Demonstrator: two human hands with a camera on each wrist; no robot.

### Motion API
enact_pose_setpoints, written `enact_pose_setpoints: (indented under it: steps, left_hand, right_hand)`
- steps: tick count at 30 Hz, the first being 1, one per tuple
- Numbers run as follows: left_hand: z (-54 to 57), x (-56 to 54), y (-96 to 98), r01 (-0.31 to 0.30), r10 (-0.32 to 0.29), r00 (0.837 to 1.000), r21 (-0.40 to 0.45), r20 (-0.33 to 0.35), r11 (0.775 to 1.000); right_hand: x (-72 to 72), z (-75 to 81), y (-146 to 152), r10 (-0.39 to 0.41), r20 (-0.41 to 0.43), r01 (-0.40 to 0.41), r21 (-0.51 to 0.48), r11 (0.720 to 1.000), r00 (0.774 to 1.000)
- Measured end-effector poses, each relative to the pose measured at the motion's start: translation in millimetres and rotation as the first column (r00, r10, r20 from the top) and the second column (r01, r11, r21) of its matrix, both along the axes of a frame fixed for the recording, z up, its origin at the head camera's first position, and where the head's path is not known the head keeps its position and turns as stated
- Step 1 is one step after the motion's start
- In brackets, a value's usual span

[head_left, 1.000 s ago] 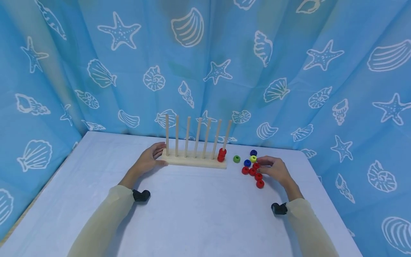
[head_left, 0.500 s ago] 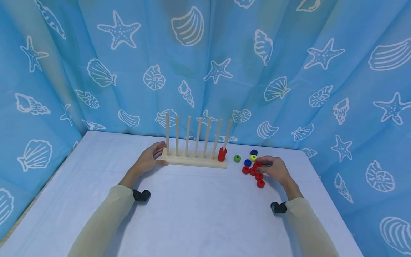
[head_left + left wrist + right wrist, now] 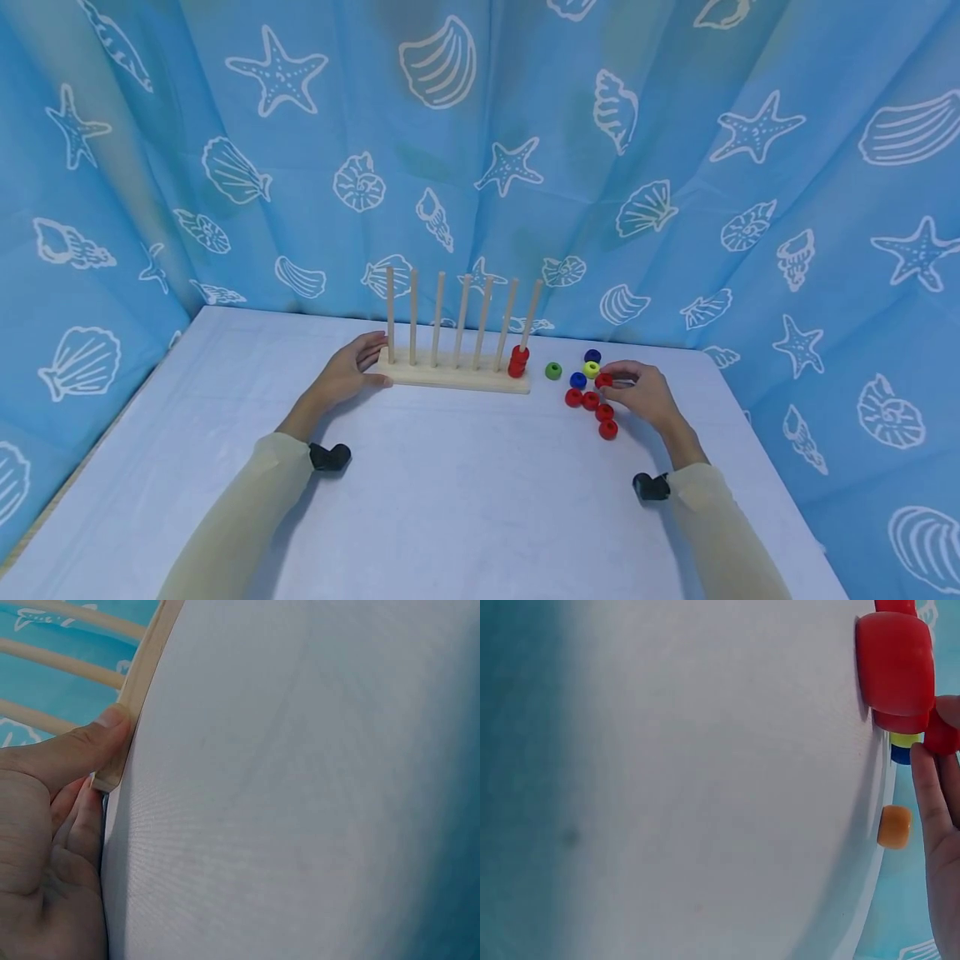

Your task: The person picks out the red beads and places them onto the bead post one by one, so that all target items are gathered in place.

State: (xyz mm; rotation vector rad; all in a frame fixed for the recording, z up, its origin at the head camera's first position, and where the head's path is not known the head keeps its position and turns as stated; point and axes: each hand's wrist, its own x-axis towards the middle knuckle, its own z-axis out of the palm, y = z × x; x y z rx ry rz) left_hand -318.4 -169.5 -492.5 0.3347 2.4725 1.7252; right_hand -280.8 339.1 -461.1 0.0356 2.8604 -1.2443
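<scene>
My left hand grips the left end of a wooden peg rack, thumb on the front of its base and the other fingers behind. Seven-like upright pegs line the rack; red beads are stacked on the rightmost one. At the right, my right hand pinches a red bead between thumb and fingers. In the right wrist view this bead shows partly behind the thumb. Several more red beads lie in a line just below it on the table.
Near the right hand lie a yellow bead, two blue beads and a green bead. An orange bead shows in the right wrist view only. Behind the white-covered table hangs a blue shell-patterned curtain.
The right hand has drawn the pinched red bead slightly up and right, away from the other red beads. The left hand and rack have stayed put.
</scene>
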Motion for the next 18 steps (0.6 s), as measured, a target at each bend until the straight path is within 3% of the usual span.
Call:
enact_pose_setpoints:
  steps: [11,18]
  left_hand:
    - [0.6,0.5,0.3,-0.006,0.006,1.000,0.000,-0.003,1.000]
    - [0.0,0.1,-0.5,-0.007,0.007,1.000,-0.006,0.002,1.000]
  right_hand:
    - [0.7,7.7,-4.6,0.003,-0.111,-0.006,-0.029,1.000,0.994]
    - [2.7,22.1,-14.2,0.040,-0.206,-0.045,-0.021,0.999,0.978]
